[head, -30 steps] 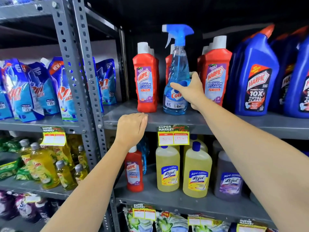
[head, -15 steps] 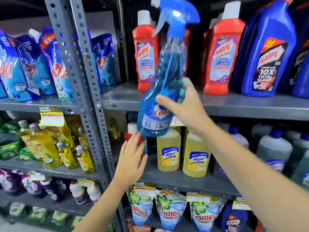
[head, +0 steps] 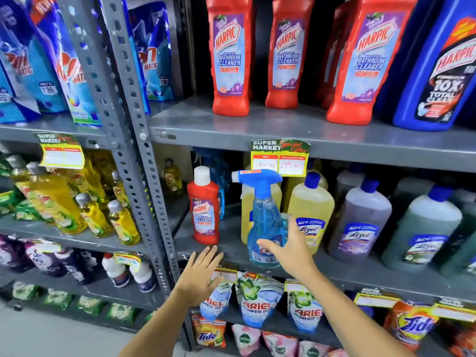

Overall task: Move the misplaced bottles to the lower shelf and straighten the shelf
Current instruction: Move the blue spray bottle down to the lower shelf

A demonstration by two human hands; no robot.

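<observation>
A clear blue Colin spray bottle (head: 265, 220) with a blue trigger head stands upright at the front edge of the lower grey shelf (head: 360, 275). My right hand (head: 288, 249) is wrapped around its lower body. My left hand (head: 202, 275) hovers flat, fingers apart, just below and left of the bottle, in front of the shelf edge, holding nothing. A small red Harpic bottle (head: 204, 206) stands on the same shelf to the left, with another blue spray bottle (head: 217, 176) half hidden behind it.
Yellow Lizol bottles (head: 310, 212) and grey ones (head: 360, 222) fill the lower shelf to the right. Large red Harpic bottles (head: 230, 55) and a blue one (head: 438, 68) stand on the upper shelf (head: 283, 127). A perforated steel post (head: 128, 140) rises at left. Ariel pouches (head: 257, 302) hang below.
My right hand took the spray bottle off the upper shelf and brought it down to the lower shelf's front edge. My left hand dropped from the upper shelf edge to below the lower one.
</observation>
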